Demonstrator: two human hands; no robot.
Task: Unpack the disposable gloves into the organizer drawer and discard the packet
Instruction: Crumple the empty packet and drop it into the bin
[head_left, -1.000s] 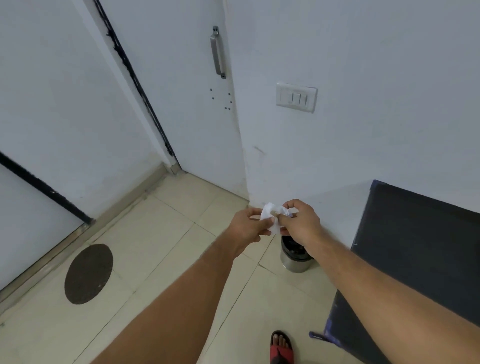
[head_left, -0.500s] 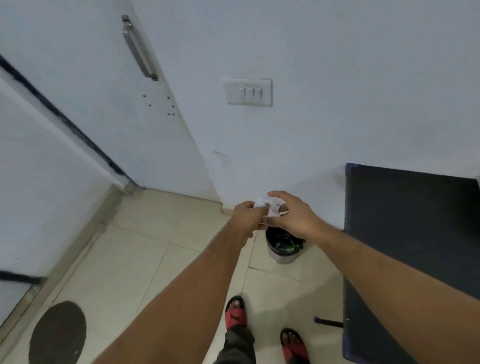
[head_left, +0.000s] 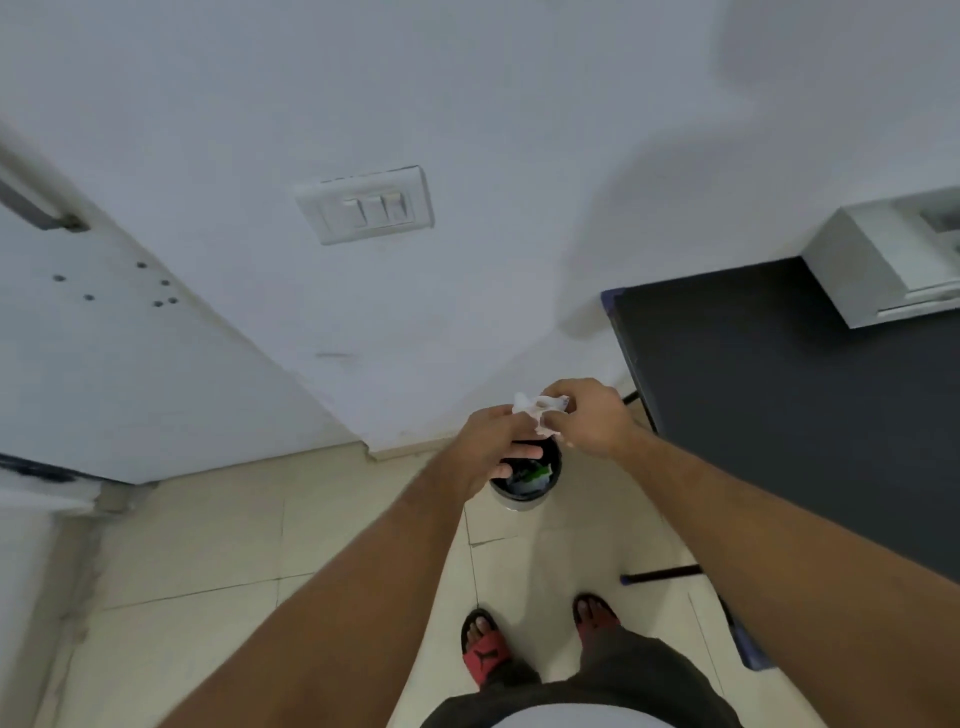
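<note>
Hands pinching crumpled packet, above bin

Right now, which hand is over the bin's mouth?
The left hand: its fingers overlap the bin opening. The right hand sits above and beside it.

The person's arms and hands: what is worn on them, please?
Nothing is worn on them. The left hand and right hand are bare, without gloves. Both forearms are uncovered as far as the picture shows: no sleeve, watch or bracelet. I see no ring.
</note>
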